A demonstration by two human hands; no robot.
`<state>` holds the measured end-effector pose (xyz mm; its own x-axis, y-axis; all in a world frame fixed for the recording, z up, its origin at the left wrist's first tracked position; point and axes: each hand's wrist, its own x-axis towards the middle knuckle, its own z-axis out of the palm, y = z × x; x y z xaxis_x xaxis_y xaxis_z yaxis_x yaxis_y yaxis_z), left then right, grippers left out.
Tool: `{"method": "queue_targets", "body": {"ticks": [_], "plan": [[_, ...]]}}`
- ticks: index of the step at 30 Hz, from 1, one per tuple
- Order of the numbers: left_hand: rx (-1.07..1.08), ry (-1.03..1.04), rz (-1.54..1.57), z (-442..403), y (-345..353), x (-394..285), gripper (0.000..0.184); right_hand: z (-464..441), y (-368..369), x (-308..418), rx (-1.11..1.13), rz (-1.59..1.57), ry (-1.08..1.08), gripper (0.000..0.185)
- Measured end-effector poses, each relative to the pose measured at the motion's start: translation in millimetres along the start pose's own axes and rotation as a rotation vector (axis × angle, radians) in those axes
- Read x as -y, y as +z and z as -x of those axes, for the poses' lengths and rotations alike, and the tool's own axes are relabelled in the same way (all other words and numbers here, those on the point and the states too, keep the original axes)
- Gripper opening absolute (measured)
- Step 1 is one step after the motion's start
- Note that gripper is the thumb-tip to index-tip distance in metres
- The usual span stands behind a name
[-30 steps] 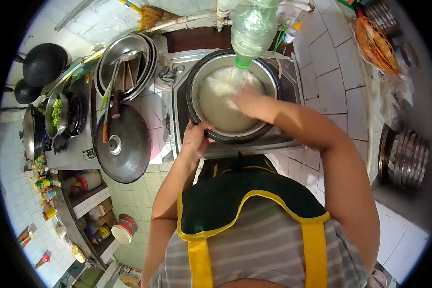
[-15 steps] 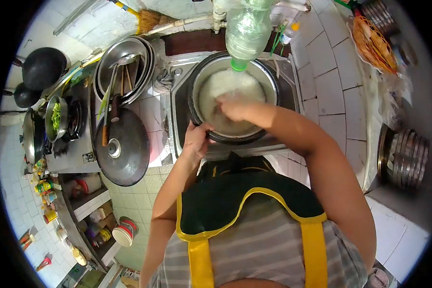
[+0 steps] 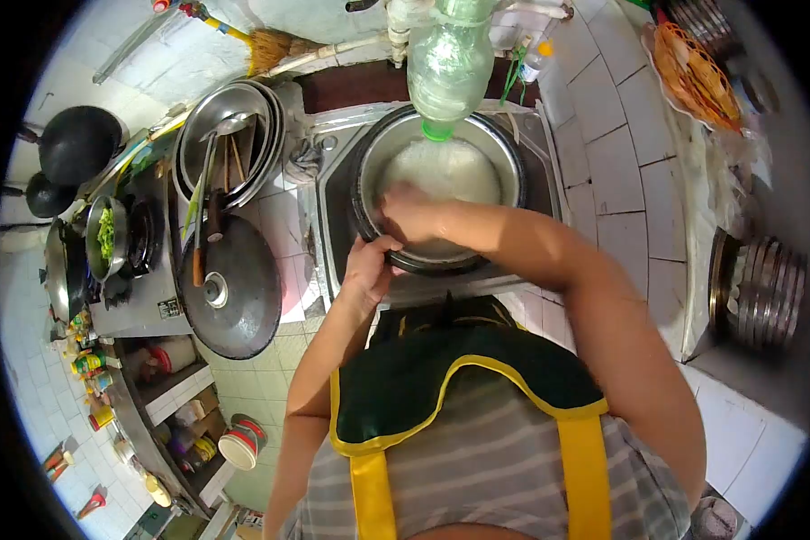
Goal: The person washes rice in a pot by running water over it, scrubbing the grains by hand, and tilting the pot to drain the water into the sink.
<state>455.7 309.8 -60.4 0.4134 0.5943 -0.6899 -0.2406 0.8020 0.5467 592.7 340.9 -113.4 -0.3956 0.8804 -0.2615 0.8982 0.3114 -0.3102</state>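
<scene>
Bright daylit patches, fisheye-curved edges, black corners — motion blur mid-frame.

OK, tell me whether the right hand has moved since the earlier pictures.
Yes: the right hand has moved left within the pot, closer to the left edge of the sink.

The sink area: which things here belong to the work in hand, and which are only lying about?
In the work:
- round pot, left hand at its rim
- cloudy water, right hand in it
- upturned green bottle above
- sink

Lying about:
- dark lid
- nested metal bowls
- straw broom
</scene>
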Motion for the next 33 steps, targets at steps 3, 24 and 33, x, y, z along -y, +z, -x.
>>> {"method": "queue_targets", "body": {"ticks": [3,24,33], "plan": [[-0.074,0.013,-0.009,3,-1,-2,0.027,41,21,-49,0.155,0.19,-0.633,0.033],[-0.051,0.039,0.02,-2,-5,1,0.028,45,-19,-43,0.031,0.022,0.076,0.027],[-0.058,0.043,-0.023,5,4,-6,0.031,43,-20,-39,0.14,-0.068,0.043,0.022]]}}
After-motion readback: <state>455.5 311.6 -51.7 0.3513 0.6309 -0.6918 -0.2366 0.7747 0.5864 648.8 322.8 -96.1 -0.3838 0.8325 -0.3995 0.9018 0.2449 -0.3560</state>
